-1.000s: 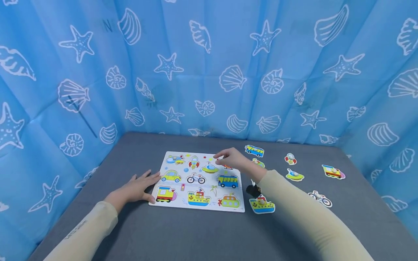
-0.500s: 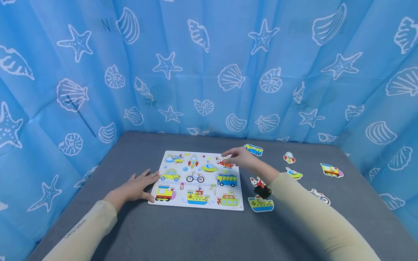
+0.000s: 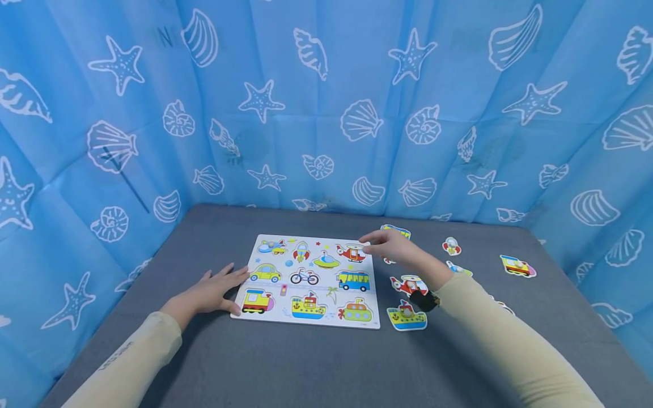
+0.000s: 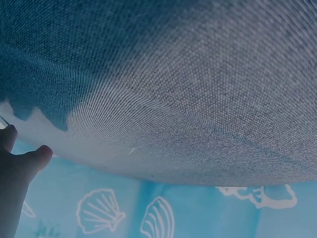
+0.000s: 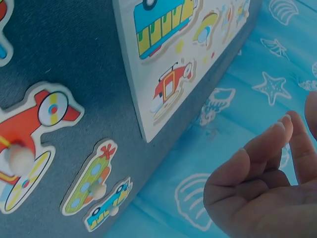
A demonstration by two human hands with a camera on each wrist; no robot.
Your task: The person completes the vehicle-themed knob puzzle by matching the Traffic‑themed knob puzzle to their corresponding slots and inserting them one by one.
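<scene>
Head view: right hand (image 3: 391, 247) has shifted rightward along board (image 3: 283, 313).

The head camera looks forward and down, from well back, at the gray table (image 3: 265, 362), the white board (image 3: 318, 287) and the blue curtain (image 3: 326, 141). The left wrist camera looks upside down, very close to the table, with the left hand (image 4: 17, 168) at one side. The right wrist camera looks sideways, near the helicopter piece (image 5: 37, 124). It shares the board with the head view. All three see the curtain.
</scene>
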